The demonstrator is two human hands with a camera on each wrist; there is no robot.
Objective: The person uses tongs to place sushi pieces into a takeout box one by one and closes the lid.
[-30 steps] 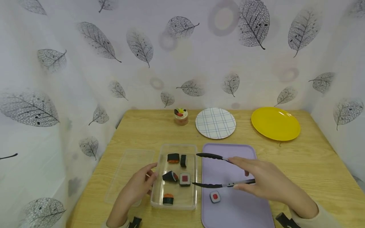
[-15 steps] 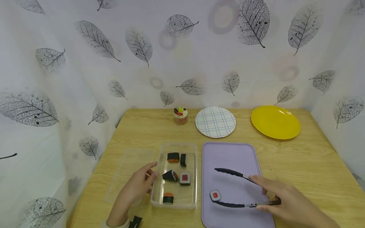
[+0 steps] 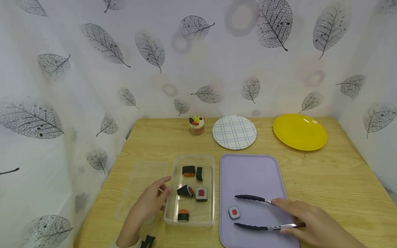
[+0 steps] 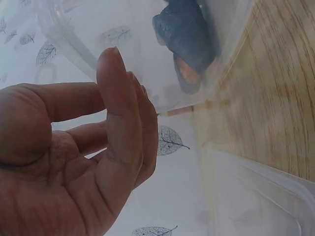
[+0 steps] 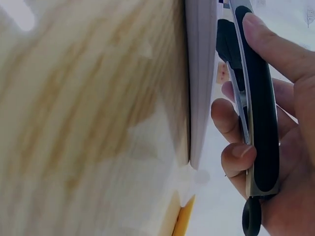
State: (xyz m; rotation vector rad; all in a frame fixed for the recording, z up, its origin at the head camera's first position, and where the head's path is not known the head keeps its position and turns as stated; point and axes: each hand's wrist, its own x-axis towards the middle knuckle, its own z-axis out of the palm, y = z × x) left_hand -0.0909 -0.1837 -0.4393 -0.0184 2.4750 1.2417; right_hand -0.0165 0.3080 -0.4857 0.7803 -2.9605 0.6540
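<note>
My right hand [image 3: 310, 220] holds black-tipped tongs [image 3: 252, 227] low over the lilac tray [image 3: 248, 168], their arms spread apart. Just left of the tips lies a square sushi roll [image 3: 234, 212] with a red centre, apart from them. In the right wrist view, thumb and fingers wrap the black tongs handle [image 5: 263, 113]. My left hand [image 3: 150, 199] rests at the left wall of a clear plastic box [image 3: 190, 221], fingers lightly bent against its side. Inside lie several sushi pieces, among them a white roll [image 3: 201, 194] and a dark cone-shaped one [image 3: 185, 190].
A clear lid [image 3: 133, 186] lies left of the box, partly behind the left hand. Along the back of the wooden table [image 3: 325, 182] stand a small fruit-topped cake [image 3: 196, 126], a checked plate [image 3: 234, 132] and a yellow plate [image 3: 299, 132]. A leaf-patterned curtain hangs behind.
My right hand has carried the tongs from beside the box rightward and towards me, down around the lone sushi roll. The gap between the tong arms has narrowed slightly. My left hand stays put.
</note>
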